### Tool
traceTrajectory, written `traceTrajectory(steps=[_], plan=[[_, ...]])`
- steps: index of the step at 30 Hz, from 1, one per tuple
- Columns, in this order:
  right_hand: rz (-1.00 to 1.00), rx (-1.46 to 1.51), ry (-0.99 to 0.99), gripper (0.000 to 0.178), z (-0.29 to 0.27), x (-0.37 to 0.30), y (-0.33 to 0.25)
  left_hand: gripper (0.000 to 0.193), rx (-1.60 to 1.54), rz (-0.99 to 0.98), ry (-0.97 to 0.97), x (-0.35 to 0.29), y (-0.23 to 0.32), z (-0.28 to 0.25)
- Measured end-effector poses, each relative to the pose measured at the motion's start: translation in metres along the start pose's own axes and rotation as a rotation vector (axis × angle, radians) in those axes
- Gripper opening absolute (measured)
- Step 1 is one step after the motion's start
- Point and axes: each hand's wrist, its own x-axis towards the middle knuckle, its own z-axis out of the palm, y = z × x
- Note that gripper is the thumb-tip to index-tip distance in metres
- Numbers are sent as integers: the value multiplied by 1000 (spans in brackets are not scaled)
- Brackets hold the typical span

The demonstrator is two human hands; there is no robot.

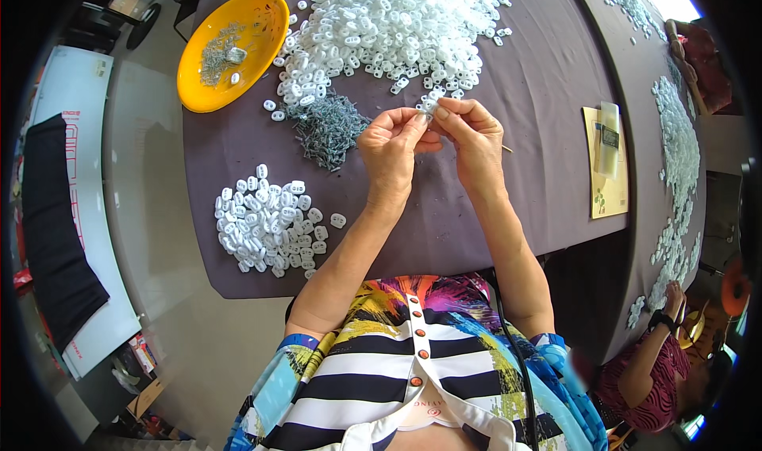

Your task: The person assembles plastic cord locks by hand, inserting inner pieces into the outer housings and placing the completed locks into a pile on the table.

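My left hand (394,143) and my right hand (470,132) meet over the table, thumbs and fingertips pinched together. Between them is a small white plastic piece (429,102), partly covered by the fingers, so its details are hard to make out. Just beyond the fingertips spreads a big heap of white plastic pieces with holes (381,26). Left of my left hand lies a pile of small grey metal pins (329,130). Closer to me on the left sits a smaller pile of rounded white pieces with dark marks (266,222).
An orange-yellow plate (190,78) holding small metal parts stands at the far left. A tan notebook or card (607,199) with a clear packet (609,138) lies to the right. Another person's hand (674,302) touches more white pieces (679,157) on a neighbouring table.
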Motion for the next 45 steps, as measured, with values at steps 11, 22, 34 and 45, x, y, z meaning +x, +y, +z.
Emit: traceTrajectory(steps=[11, 22, 34, 45], plan=[[-26, -36, -16, 7, 6, -4, 0, 6, -67, -19, 32, 0, 0, 0], [-20, -188, -76, 7, 2, 0, -8, 8, -34, 17, 24, -1, -2, 0], [-36, -306, -210, 6, -5, 8, -11, 10, 44, -15, 0, -1, -1, -5], [5, -244, -207, 7, -7, 10, -11, 11, -10, -82, -16, 0, 2, -5]])
